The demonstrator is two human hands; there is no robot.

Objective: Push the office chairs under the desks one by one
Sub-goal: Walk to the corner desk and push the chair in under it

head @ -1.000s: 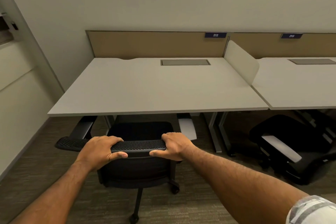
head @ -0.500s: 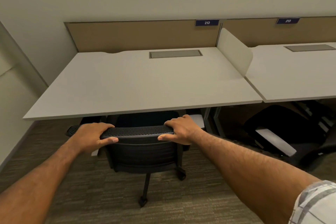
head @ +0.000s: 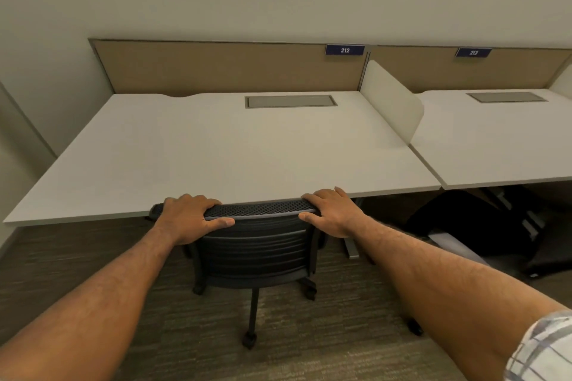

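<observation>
My left hand grips the chair top, fingers curled over the mesh edge, thumb underneath. Chair back is touching the front edge of desk 212; seat is hidden beneath, so this one looks nearly done. My right hand rests on the rail, fingers close together. Under the next desk, another chair seems already tucked in.

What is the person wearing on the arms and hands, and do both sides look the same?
Both hands are bare: the left hand and the right hand show no gloves, rings or watch. Both forearms are uncovered and hairy. Only on the right arm does clothing show, a sleeve at the picture's lower right corner, light with a grey and white check pattern. No sleeve shows on the left arm.
</observation>
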